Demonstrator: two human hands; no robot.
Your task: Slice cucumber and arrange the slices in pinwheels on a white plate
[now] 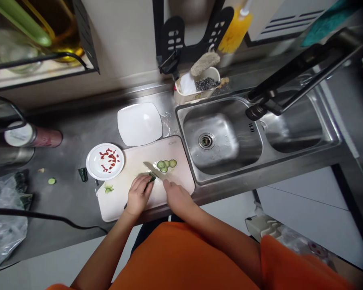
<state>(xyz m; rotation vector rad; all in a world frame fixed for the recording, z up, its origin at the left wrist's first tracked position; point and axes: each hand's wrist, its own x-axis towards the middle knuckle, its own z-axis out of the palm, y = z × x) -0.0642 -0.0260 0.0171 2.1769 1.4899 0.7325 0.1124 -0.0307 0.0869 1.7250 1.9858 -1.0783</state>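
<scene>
Gripping a metal knife, the right hand faces the left hand, clasping dark-skinned cucumber on the smooth board; round slices lie at its two o'clock; open surface runs toward eleven, to a rounded-square plate's edge.

This is a kitchen, as the double steel sink shows, with a drain in its left basin and a dark tap reaching over it. At the sink's back left corner stands a caddy of scrubbing pads. Left of the sink, a metal bench carries a cutting board with green vegetable slices, a squarish white plate and a round dish. Whether home or business, the view cannot tell.
</scene>
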